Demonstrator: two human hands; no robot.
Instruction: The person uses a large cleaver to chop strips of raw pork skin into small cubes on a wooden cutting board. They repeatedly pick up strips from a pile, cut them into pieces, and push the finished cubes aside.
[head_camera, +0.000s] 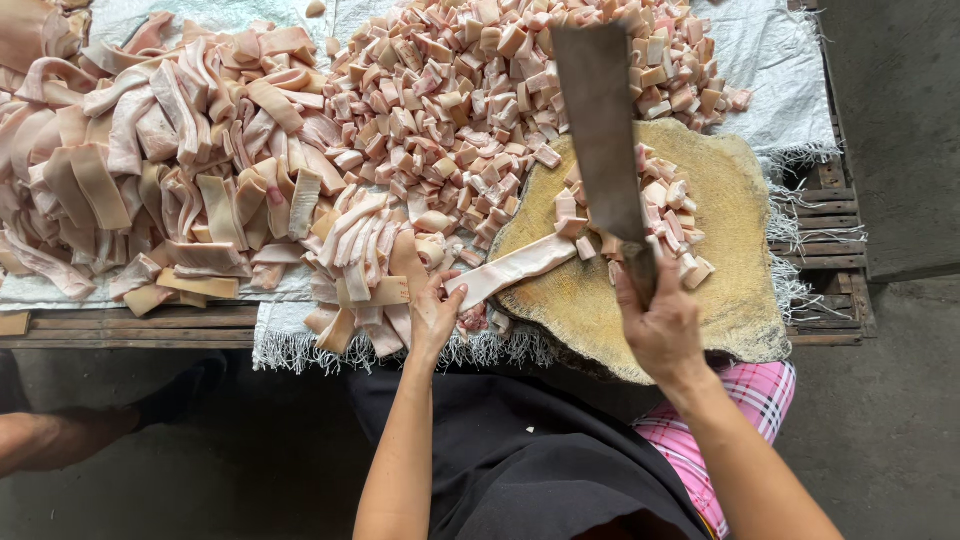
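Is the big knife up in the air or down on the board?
Up: the cleaver in the right hand looms blurred above the wooden board.

Before me stands a low wooden slatted platform (830, 215), its planks bare at the right edge and along the near side. A white woven sheet (770, 60) with a frayed fringe covers most of it. On the sheet lie a heap of long pale pork skin strips (150, 150) at the left and a mound of small cut pieces (450, 90) in the middle. My worn round chopping block (735, 230) sits at the right.
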